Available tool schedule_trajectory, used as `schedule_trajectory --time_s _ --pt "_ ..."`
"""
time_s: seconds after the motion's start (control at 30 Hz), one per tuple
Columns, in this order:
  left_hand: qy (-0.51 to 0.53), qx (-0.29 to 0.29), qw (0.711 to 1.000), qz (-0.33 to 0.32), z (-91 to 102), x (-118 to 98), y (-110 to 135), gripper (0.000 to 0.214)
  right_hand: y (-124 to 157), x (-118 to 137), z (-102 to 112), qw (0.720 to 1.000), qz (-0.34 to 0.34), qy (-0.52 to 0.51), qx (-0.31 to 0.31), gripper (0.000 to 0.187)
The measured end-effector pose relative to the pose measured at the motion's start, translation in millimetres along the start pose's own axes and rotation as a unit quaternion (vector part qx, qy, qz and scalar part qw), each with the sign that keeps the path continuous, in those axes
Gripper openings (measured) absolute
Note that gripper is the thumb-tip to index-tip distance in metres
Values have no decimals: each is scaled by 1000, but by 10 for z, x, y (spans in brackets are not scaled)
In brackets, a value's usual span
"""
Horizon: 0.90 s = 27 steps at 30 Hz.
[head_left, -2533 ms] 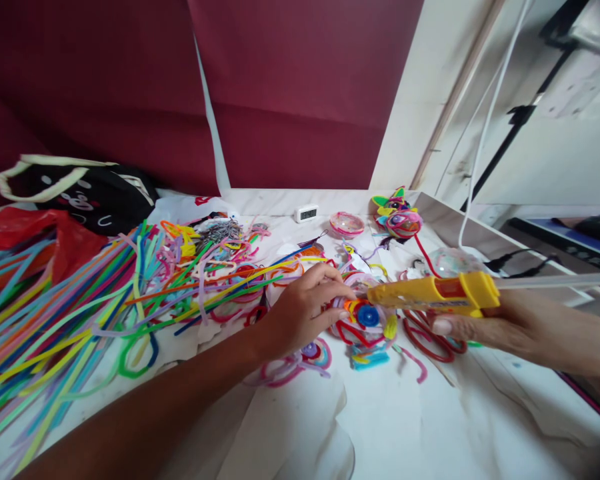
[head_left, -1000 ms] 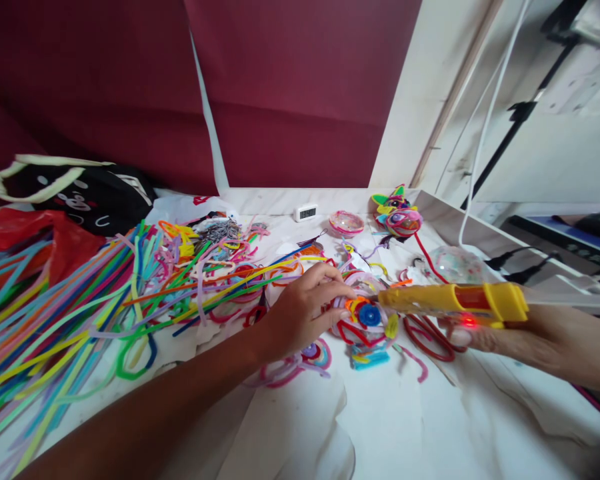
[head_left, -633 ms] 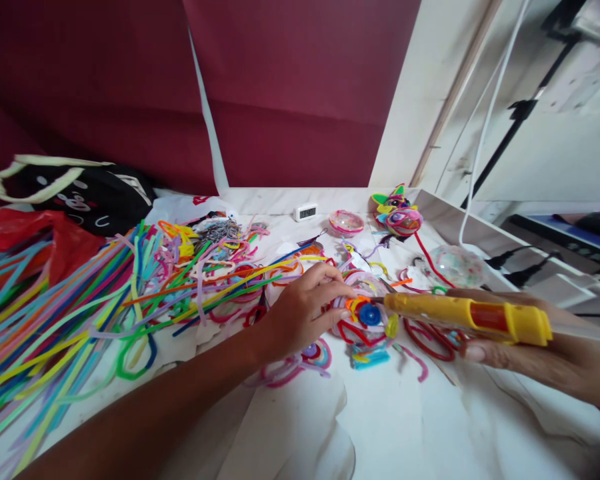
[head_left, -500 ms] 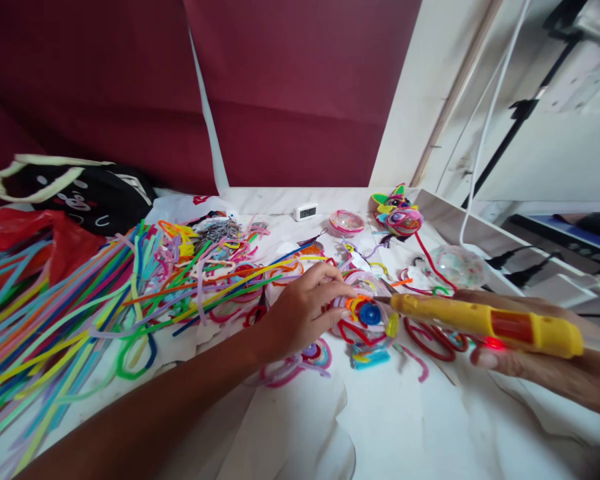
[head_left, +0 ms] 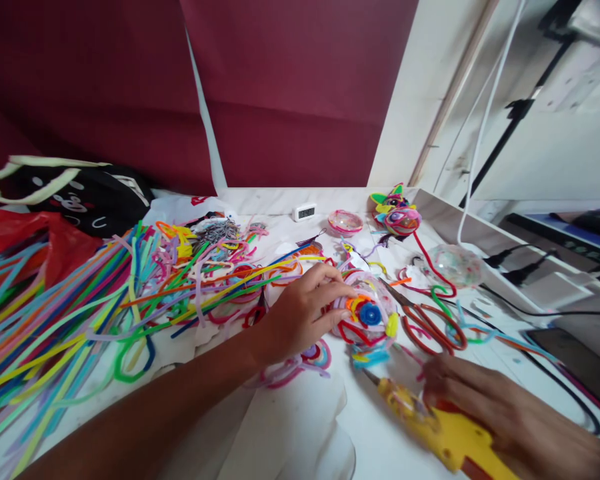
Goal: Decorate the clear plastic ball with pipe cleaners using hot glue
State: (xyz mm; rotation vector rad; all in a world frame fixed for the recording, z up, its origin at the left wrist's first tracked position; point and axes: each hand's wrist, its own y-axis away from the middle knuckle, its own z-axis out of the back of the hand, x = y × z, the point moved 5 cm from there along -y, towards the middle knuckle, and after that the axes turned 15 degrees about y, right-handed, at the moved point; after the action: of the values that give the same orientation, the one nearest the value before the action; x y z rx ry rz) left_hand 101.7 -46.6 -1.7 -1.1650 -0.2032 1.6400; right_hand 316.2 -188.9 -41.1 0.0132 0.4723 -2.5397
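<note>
My left hand (head_left: 300, 310) rests with curled fingers on the left side of a clear ball decorated with coiled pipe cleaners (head_left: 367, 317), steadying it on the white table (head_left: 405, 440). My right hand (head_left: 485, 403) is low at the front right, wrapped over a yellow glue gun (head_left: 433, 423) that lies close to the table, its nozzle pointing up-left toward the ball. Red-handled scissors (head_left: 430, 327) lie just right of the ball.
A big heap of coloured pipe cleaners (head_left: 80, 313) covers the left. A black bag (head_left: 75, 190) and red plastic bag (head_left: 40, 237) sit behind it. At the back are a small clock (head_left: 305, 212), a pink dish (head_left: 345, 222), a finished ornament (head_left: 399, 215) and a clear glitter ball (head_left: 455, 265). Cables run at right.
My right hand pulled the glue gun away from the ball and brought it down to the table in front. My left hand has stayed on the ball.
</note>
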Motion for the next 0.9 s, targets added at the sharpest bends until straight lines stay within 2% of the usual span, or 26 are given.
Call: schedule_trajectory --time_s 0.1,0.2,0.33,0.43,0.5,0.53,0.67,0.73,0.9 --pt "1 -2 1000 -7 -3 -3 3 26 -134 46 -135 994 13 -41 103 36" --pt "0 0 1000 -6 -5 3 4 26 -202 22 -206 981 4 -92 171 35" --pt "0 0 1000 -4 -4 13 11 27 -204 -19 -165 980 30 -82 178 51" --pt "2 4 1000 1 -7 22 13 26 -236 -40 -72 982 49 -39 180 50" --pt "3 4 1000 -1 -7 22 10 26 -294 -46 30 984 61 -26 164 42" --pt "3 2 1000 -4 -6 21 8 25 -337 -48 97 988 68 -18 136 39" --pt "-9 -1 1000 -13 -5 16 -3 24 -549 -59 337 997 52 50 -23 41" --pt "-17 -1 1000 -13 -6 13 -8 24 -669 -38 354 994 51 76 -57 41" --pt "-14 0 1000 -15 -12 0 -11 25 -890 -10 261 990 64 103 -67 41"
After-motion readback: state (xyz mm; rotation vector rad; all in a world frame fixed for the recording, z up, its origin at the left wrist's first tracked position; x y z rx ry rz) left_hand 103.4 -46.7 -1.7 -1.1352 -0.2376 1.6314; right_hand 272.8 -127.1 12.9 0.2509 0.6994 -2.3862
